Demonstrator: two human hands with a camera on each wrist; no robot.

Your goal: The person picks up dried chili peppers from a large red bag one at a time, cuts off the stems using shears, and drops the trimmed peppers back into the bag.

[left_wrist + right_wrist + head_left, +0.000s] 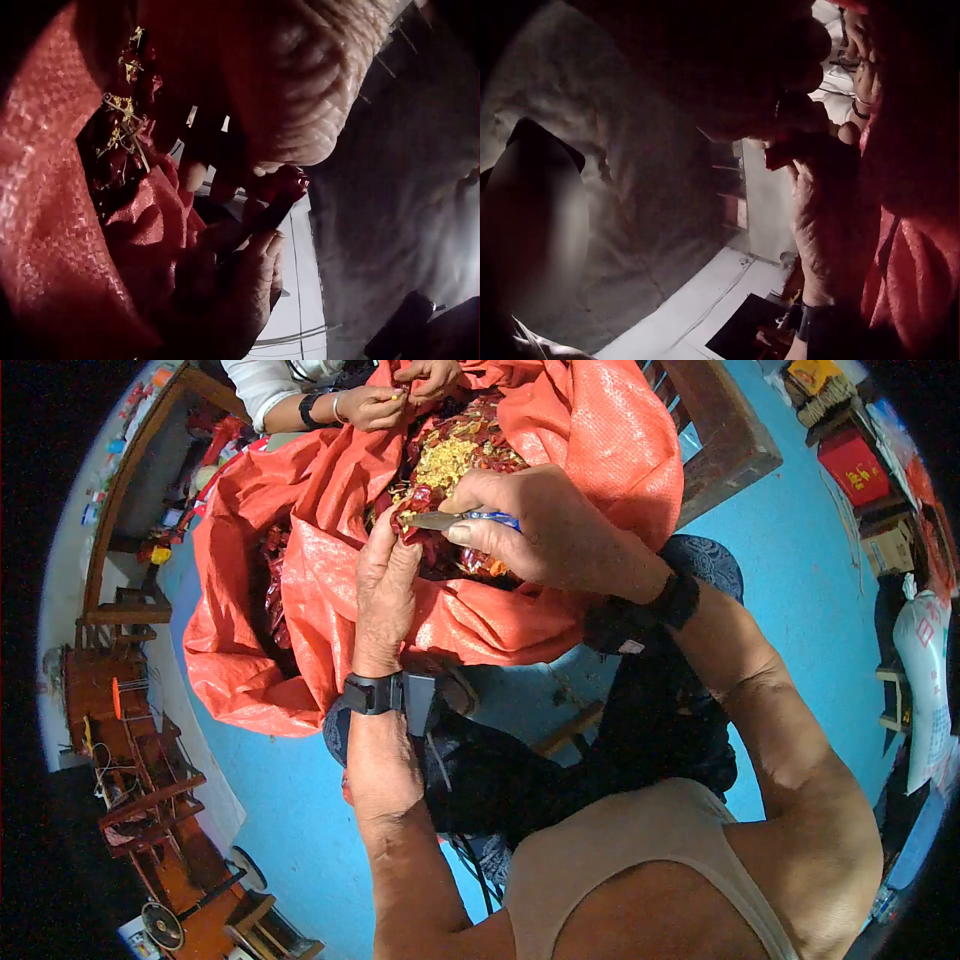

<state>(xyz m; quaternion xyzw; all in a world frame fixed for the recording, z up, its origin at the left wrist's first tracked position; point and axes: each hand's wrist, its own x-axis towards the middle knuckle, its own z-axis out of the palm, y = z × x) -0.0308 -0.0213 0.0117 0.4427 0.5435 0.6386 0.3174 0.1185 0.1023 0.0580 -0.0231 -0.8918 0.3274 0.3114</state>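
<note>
In the head view, my left hand [385,575] reaches up over the sack and pinches a dried red chili [405,525] at its fingertips. My right hand [550,525] grips a small metal blade with a blue handle [495,518], its silver end against the chili. Under both hands an orange-red woven sack [450,620] lies rolled open, holding dried red chilies and a heap of yellow seeds [455,460]. The left wrist view shows the chili [289,184] dark and glossy between the hands. Shadow hides much of the right hand in its own wrist view.
Across the sack, another person's hands [385,402] work close to its far rim. A second sack opening [275,595] with dark red chilies lies at left. A wooden chair [725,435] stands at upper right, and cluttered shelves [870,480] line the right side.
</note>
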